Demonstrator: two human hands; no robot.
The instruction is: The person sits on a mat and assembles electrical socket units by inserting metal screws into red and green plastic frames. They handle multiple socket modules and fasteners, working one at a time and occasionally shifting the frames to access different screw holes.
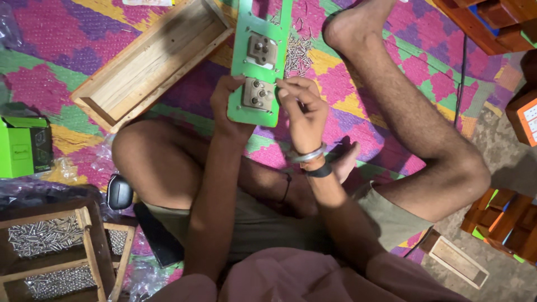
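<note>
A long green plastic panel [260,28] with two grey socket modules [256,94] mounted in it lies lengthwise ahead of me. My left hand [226,109] grips its near left edge from underneath. My right hand [302,109] is at the panel's near right corner, fingertips pinched together beside the lower socket module; what they pinch is too small to see. A metal bangle and a dark band sit on that wrist. Loose small screws [297,53] lie on the mat just right of the panel.
A shallow open wooden box [151,61] lies to the left on the colourful woven mat. A wooden tray [84,223] with compartments of screws is at lower left, a green carton [22,145] at far left. My bent legs frame the work; wooden boxes stand at right.
</note>
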